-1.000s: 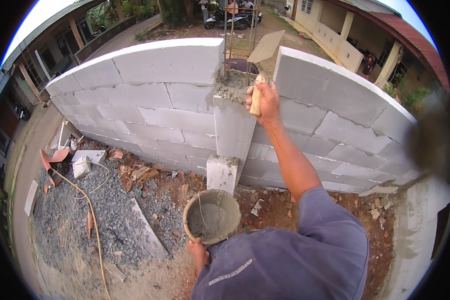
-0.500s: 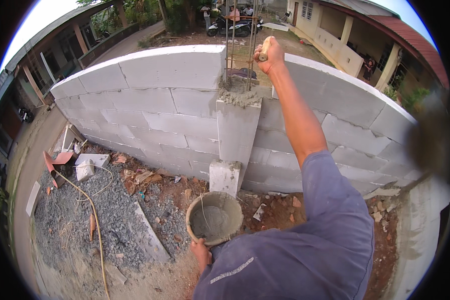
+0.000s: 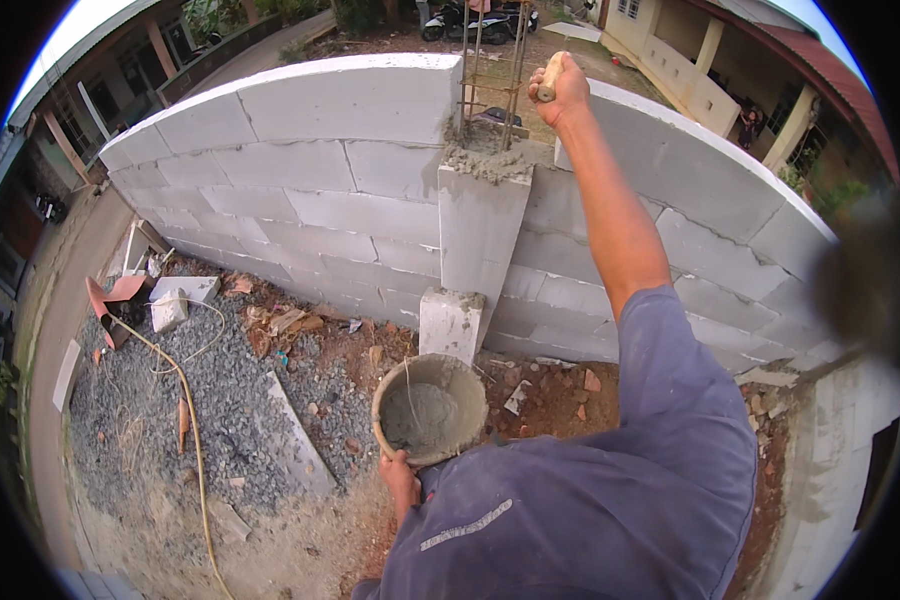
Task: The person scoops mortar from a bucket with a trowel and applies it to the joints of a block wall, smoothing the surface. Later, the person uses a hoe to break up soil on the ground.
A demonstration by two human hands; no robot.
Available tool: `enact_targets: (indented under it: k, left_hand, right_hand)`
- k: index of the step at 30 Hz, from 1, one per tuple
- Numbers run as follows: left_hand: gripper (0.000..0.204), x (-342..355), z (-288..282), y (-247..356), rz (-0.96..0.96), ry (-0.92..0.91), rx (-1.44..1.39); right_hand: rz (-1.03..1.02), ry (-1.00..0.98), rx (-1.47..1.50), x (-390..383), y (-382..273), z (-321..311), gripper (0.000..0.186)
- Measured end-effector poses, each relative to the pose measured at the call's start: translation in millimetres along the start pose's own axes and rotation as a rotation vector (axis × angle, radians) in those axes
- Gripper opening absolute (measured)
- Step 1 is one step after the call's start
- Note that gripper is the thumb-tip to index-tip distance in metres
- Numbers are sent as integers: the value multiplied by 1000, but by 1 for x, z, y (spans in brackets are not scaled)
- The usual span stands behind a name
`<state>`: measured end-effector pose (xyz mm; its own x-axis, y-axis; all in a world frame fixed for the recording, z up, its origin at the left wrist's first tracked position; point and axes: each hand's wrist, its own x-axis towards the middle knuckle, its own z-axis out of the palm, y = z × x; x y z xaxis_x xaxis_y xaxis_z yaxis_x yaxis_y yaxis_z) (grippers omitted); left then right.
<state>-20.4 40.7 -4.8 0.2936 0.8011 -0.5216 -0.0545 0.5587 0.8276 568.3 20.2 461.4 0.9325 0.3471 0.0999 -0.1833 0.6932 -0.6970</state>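
At the top of the view my right hand is closed round the wooden handle of a trowel. Its flat blade points away, beyond the top of the wall. Low in the middle, my left hand grips the rim of a bucket, which holds wet grey mortar. Below and left of the trowel, rough mortar tops a grey concrete column. Steel rebar rises from that column, between two stretches of white block wall.
A short white block stands at the column's foot. Grey gravel lies to the left with a hose, a board and a reddish scoop-like piece. Beyond the wall are motorbikes and houses.
The view has tilted slightly down. My right hand with the trowel sits a little higher and further right in the picture. My left hand keeps its hold on the bucket.
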Motion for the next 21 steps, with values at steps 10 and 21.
enact_targets:
  k: [10,21]
  left_hand:
    - [24,2,-4,0,-18,0,5]
    - [16,0,0,2,-18,97,-7]
  right_hand:
    - [108,-112,-28,7,-7,-5,35]
    - [108,-105,-9,12,3,-14,38]
